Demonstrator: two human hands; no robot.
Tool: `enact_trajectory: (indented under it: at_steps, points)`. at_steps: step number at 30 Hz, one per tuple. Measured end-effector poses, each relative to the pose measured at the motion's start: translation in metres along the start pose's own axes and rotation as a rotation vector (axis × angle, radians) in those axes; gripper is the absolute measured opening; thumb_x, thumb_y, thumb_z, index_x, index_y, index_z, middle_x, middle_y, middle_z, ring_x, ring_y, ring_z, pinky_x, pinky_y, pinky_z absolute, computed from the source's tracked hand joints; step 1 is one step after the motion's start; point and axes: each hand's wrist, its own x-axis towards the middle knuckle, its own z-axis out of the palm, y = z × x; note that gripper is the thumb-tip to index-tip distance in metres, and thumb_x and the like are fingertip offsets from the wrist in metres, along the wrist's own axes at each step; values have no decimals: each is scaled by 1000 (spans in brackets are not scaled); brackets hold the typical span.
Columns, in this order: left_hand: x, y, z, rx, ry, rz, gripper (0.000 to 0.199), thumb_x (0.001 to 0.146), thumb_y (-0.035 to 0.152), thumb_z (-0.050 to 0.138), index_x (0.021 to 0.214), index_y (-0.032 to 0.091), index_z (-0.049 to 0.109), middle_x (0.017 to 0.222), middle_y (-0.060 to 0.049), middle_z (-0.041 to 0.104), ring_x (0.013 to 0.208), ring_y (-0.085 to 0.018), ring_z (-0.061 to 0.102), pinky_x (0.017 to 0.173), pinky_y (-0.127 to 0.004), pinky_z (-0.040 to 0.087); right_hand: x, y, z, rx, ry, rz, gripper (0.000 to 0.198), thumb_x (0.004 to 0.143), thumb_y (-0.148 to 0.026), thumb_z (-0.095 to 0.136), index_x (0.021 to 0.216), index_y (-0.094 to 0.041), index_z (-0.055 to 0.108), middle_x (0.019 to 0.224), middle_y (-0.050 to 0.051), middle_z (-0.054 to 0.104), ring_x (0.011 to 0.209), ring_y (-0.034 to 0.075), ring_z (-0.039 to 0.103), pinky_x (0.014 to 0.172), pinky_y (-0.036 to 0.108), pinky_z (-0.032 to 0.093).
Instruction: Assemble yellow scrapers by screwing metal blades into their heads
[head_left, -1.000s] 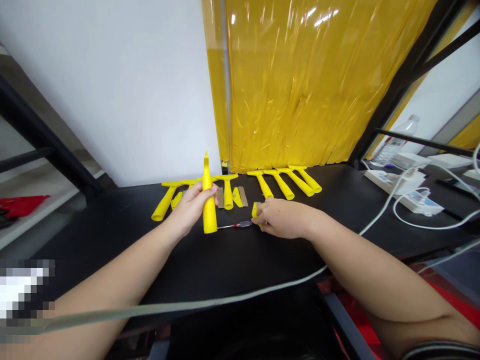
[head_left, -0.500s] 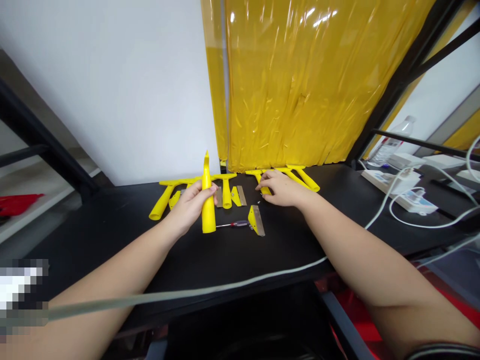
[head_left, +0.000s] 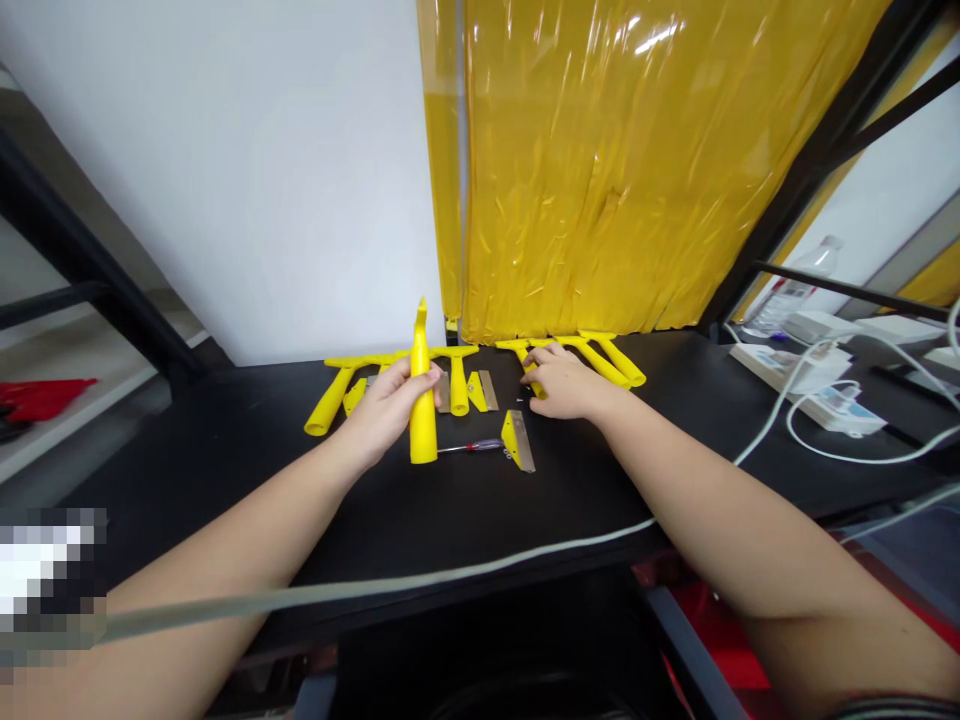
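My left hand [head_left: 394,405] is closed round a yellow plastic scraper handle [head_left: 424,420], held up with its wide round end down and its thin edge up. My right hand [head_left: 562,382] is low over the table, fingers bent and thumb apart from them, beside a yellow scraper handle [head_left: 537,388] that it partly covers. A tiny screw [head_left: 520,400] lies near its thumb. Between the hands lies a yellow blade holder with a metal blade [head_left: 519,441]. A screwdriver [head_left: 476,446] points at the held handle, and small rings [head_left: 508,454] lie by its grip.
More yellow handles [head_left: 328,402] line the back of the black table [head_left: 420,510], with another blade piece [head_left: 484,391] among them. A white cable [head_left: 525,553] crosses the front. Power strips [head_left: 832,392] and a plastic bottle [head_left: 802,285] stand at right. Yellow plastic film [head_left: 600,180] hangs behind.
The view has shifted slightly, moving the scene a little to the right. My right hand's fingers have drawn in a bit by the handle. My left hand still holds its handle upright.
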Motion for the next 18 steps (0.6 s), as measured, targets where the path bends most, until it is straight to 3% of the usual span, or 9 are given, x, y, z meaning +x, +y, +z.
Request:
enact_trajectory:
  at_steps: [10, 18]
  points:
    - [0, -3, -1, 10, 5, -1, 28, 88, 46, 68, 96, 19, 66, 73, 1, 65, 73, -16, 59, 74, -31, 44, -1, 3, 2, 17, -9, -23, 34, 86, -28, 67, 114, -19, 83, 143, 14, 60, 130, 37, 47, 114, 49, 39]
    - [1, -1, 1, 15, 3, -2, 28, 87, 45, 68, 97, 20, 65, 72, 1, 65, 73, -16, 59, 74, -31, 44, 0, 4, 7, 74, 45, -59, 31, 90, -15, 62, 106, -27, 86, 127, 8, 69, 119, 31, 50, 106, 45, 39]
